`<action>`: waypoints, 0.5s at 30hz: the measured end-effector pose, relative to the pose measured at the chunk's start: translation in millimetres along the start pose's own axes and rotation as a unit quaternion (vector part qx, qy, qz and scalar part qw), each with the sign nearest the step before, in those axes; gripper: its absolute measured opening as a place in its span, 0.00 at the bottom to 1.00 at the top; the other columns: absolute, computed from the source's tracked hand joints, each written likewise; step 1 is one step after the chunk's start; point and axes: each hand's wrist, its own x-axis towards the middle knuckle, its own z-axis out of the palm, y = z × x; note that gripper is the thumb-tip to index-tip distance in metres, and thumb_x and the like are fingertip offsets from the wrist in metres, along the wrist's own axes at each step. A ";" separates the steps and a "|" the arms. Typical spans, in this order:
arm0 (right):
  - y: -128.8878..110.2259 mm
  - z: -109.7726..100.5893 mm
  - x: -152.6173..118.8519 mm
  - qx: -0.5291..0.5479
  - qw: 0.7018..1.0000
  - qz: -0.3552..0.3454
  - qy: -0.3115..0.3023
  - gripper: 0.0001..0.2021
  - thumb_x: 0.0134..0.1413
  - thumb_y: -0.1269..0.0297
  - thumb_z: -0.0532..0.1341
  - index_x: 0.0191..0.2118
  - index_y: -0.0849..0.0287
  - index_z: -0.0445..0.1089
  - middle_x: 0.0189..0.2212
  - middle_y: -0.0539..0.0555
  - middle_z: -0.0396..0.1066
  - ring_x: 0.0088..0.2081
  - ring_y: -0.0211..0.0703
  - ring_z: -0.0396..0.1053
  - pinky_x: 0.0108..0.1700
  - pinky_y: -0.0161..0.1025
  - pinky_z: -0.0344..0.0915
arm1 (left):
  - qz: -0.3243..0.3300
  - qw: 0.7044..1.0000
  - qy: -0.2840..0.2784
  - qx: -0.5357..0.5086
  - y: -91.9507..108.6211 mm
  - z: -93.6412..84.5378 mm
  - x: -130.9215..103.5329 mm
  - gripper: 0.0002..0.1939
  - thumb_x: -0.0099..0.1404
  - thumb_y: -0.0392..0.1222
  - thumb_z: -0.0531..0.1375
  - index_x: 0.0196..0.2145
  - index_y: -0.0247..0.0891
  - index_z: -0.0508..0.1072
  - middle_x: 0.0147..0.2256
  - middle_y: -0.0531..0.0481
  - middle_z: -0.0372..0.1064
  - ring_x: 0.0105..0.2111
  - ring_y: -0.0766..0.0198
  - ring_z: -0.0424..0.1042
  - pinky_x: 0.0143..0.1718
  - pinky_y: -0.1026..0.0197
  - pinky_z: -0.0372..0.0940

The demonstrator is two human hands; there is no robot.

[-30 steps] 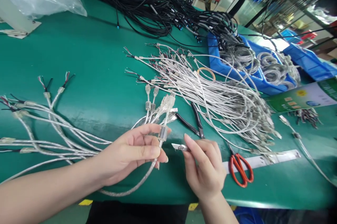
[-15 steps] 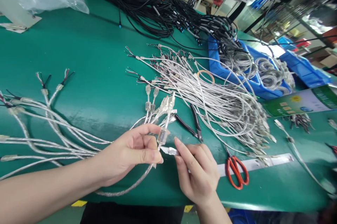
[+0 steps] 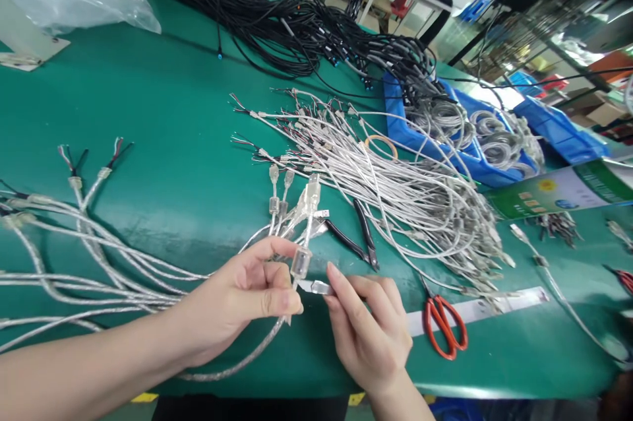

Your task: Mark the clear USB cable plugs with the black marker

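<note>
My left hand point(image 3: 257, 289) is closed on a clear-jacketed USB cable point(image 3: 270, 336), just below its ferrite bead point(image 3: 301, 263). The cable's USB plug point(image 3: 312, 193) points up and away from me. Between the fingertips of my right hand point(image 3: 368, 322) is a small silvery blade point(image 3: 315, 287), its tip at the cable under the bead; whether it touches cannot be made out. Behind my left hand lie more USB plugs point(image 3: 275, 185). To the left, several cables point(image 3: 113, 256) end in bare coloured wires.
Black-handled cutters point(image 3: 366, 236) and orange-handled scissors point(image 3: 445, 328) lie beyond and right of my right hand, near a steel ruler point(image 3: 477, 309). A heap of white cables point(image 3: 390, 177), a blue bin point(image 3: 440, 150) and black cables point(image 3: 247, 18) spread behind.
The view has shifted slightly. Both hands keep their grips, and the blade stays at the cable below the bead. The plug and bead tilt a little differently.
</note>
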 end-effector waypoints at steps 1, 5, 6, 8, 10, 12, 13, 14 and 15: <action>-0.5 0.5 0.4 -0.006 1.000 -0.003 0.006 0.22 0.59 0.76 0.62 0.59 0.60 0.67 0.34 0.57 0.70 0.35 0.42 0.64 0.36 0.41 0.61 | -0.002 1.000 0.000 -0.003 0.1 0.3 -0.5 0.22 0.57 0.38 0.70 0.45 0.40 0.66 0.23 0.59 0.64 0.27 0.71 0.68 0.34 0.66 0.61; -2.0 0.8 1.7 -0.037 0.999 -0.007 0.033 0.21 0.57 0.76 0.64 0.56 0.60 0.70 0.34 0.56 0.70 0.36 0.42 0.64 0.37 0.41 0.60 | -0.015 1.000 0.000 -0.010 0.5 1.2 -1.9 0.23 0.56 0.38 0.70 0.46 0.40 0.65 0.23 0.59 0.65 0.27 0.71 0.69 0.33 0.67 0.60; -2.0 0.5 1.9 -0.035 0.999 -0.006 0.036 0.20 0.57 0.76 0.63 0.56 0.60 0.70 0.34 0.56 0.70 0.36 0.42 0.64 0.37 0.41 0.60 | -0.017 1.000 0.000 -0.012 0.4 1.2 -1.8 0.23 0.56 0.38 0.70 0.46 0.40 0.65 0.24 0.59 0.65 0.27 0.70 0.69 0.33 0.67 0.60; -1.5 -0.3 1.8 -0.006 1.000 -0.004 0.024 0.20 0.59 0.76 0.62 0.57 0.61 0.69 0.33 0.56 0.69 0.35 0.42 0.64 0.36 0.41 0.60 | -0.017 1.000 -0.001 -0.014 0.3 0.8 -1.3 0.23 0.57 0.38 0.70 0.46 0.39 0.65 0.24 0.59 0.65 0.27 0.71 0.69 0.33 0.67 0.60; -0.5 -1.0 1.4 0.035 0.999 -0.005 0.001 0.20 0.60 0.76 0.60 0.58 0.63 0.67 0.34 0.57 0.69 0.34 0.42 0.63 0.34 0.41 0.60 | -0.011 1.000 -0.004 -0.015 0.0 0.2 -0.6 0.23 0.57 0.37 0.70 0.47 0.39 0.65 0.24 0.58 0.66 0.27 0.71 0.70 0.33 0.67 0.61; 0.7 -1.3 1.1 0.053 0.998 -0.007 -0.018 0.20 0.60 0.76 0.59 0.58 0.65 0.67 0.34 0.58 0.68 0.34 0.42 0.63 0.33 0.40 0.59 | -0.005 1.000 -0.005 -0.013 -0.5 -0.3 -0.4 0.23 0.57 0.37 0.70 0.47 0.39 0.65 0.24 0.58 0.66 0.27 0.71 0.70 0.32 0.68 0.61; 1.3 -1.3 1.0 0.053 0.998 -0.006 -0.022 0.20 0.60 0.76 0.59 0.58 0.65 0.67 0.34 0.58 0.68 0.34 0.42 0.63 0.33 0.41 0.59 | -0.004 1.000 -0.006 -0.012 -0.7 -0.5 -0.4 0.23 0.57 0.37 0.70 0.47 0.39 0.65 0.24 0.58 0.66 0.27 0.71 0.70 0.32 0.68 0.61; 1.8 -1.3 0.9 0.051 0.998 -0.005 -0.024 0.20 0.60 0.76 0.59 0.57 0.66 0.67 0.34 0.58 0.68 0.34 0.42 0.63 0.33 0.41 0.59 | -0.004 1.000 -0.006 -0.011 -0.9 -0.6 -0.5 0.23 0.57 0.36 0.70 0.47 0.39 0.65 0.23 0.58 0.66 0.27 0.71 0.70 0.32 0.68 0.61; 2.3 -1.1 0.8 0.050 0.998 -0.003 -0.025 0.20 0.59 0.76 0.59 0.57 0.66 0.67 0.34 0.58 0.69 0.33 0.42 0.63 0.33 0.40 0.58 | -0.005 1.000 -0.007 -0.011 -1.0 -0.6 -0.7 0.23 0.57 0.36 0.70 0.47 0.39 0.65 0.23 0.58 0.67 0.27 0.71 0.70 0.32 0.68 0.61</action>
